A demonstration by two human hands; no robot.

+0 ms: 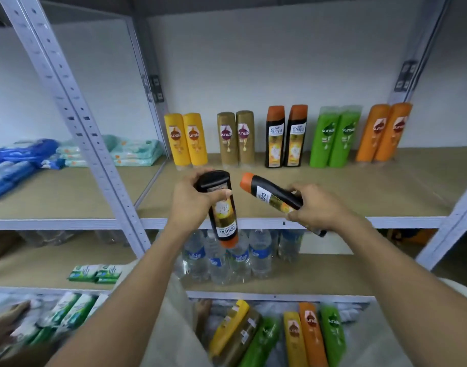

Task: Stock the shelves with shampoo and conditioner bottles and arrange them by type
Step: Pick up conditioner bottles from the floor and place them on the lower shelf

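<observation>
We face a grey metal rack against a pale wall. Its tan shelf board [333, 186] carries a back row of bottles set in pairs. Our landmark is the standing black pair [285, 136] with orange caps, in the middle of that row.

Our left hand [192, 201] curls round the base end of a black bottle [223, 215], thumb across its front. This bottle hangs upside down, orange cap downward, in front of and below the standing black pair, slightly to its left. Our right hand [317, 207] grips the lower half of a second black bottle [272, 193], tilted with its orange cap pointing up and left. It is in front of the pair, near the first bottle but apart from it.

Left of the standing black pair are a gold pair [236, 137], then a yellow pair [186, 139]. To its right are a green pair [335, 136], then an orange pair [384, 132]. One shelf below the pair, water bottles [227, 258] cluster. Lower still, loose bottles [293, 332] in yellow, green and orange lie flat. Far left of the pair lie soft packs [132, 149].
</observation>
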